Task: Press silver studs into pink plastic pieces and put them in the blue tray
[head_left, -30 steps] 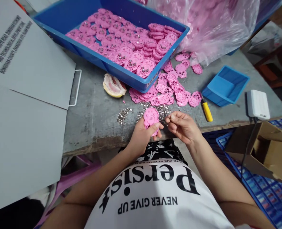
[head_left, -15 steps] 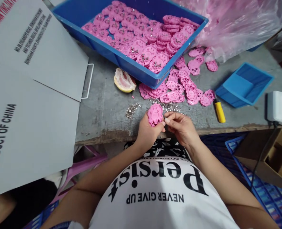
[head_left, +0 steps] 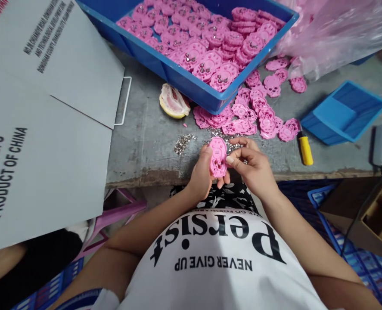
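Both hands meet on one pink part (head_left: 218, 156) above the tabletop (head_left: 145, 150) edge.

The left hand (head_left: 201, 176) grips the part, thumb on its top rim and fingers curled behind. Its long axis runs away from the body, with the holed face turned up and toward the right hand (head_left: 253, 165). That hand comes in from the right, thumb and forefinger pinched together against the part's right edge. Whatever lies between them is too small to tell. The left hand is the nearer, carrying the part; the right touches only its edge. A scatter of metal bits (head_left: 183, 143) lies just beyond the left hand. Loose parts (head_left: 242, 125) lie beyond both, in front of the full blue tray (head_left: 191, 84). A screwdriver (head_left: 305, 148) lies further right of the right hand.
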The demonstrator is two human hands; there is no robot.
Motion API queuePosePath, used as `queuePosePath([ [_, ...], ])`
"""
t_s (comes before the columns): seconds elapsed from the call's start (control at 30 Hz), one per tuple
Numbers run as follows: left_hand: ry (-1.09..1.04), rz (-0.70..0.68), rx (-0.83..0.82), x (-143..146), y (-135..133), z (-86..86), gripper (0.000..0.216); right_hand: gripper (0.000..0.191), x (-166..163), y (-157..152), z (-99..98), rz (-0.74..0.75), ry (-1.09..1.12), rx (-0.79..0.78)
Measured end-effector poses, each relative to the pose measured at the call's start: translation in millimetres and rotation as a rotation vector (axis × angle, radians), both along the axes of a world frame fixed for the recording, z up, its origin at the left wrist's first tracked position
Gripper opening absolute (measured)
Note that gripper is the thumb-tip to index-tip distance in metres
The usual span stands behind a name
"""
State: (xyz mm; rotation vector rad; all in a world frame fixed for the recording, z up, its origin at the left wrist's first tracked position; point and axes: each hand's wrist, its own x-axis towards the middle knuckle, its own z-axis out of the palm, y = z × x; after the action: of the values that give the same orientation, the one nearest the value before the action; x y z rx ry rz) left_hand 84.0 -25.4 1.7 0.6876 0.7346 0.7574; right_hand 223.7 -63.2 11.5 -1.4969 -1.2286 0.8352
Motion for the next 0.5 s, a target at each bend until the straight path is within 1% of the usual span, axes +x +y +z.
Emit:
queuePosePath([
  [0.07,0.012,-0.008,0.005,0.5,-0.4,-2.3,0.053,0.027,-0.4,0.1,1.4,0.036,-0.043,-0.013],
  [0.17,0.021,-0.015,0.014,0.4,-1.1,-3.8,0.057,0.027,-0.8,0.3,1.6,0.073,-0.051,-0.039],
  [0.33,0.001,-0.032,0.015,0.1,-1.1,-5.2,0.061,0.030,0.2,0.7,-0.6,0.085,-0.013,-0.070],
  [0.5,0.006,-0.036,0.016,0.6,-1.6,-7.9,0.057,0.027,-0.6,0.3,-5.9,0.069,0.018,-0.063],
])
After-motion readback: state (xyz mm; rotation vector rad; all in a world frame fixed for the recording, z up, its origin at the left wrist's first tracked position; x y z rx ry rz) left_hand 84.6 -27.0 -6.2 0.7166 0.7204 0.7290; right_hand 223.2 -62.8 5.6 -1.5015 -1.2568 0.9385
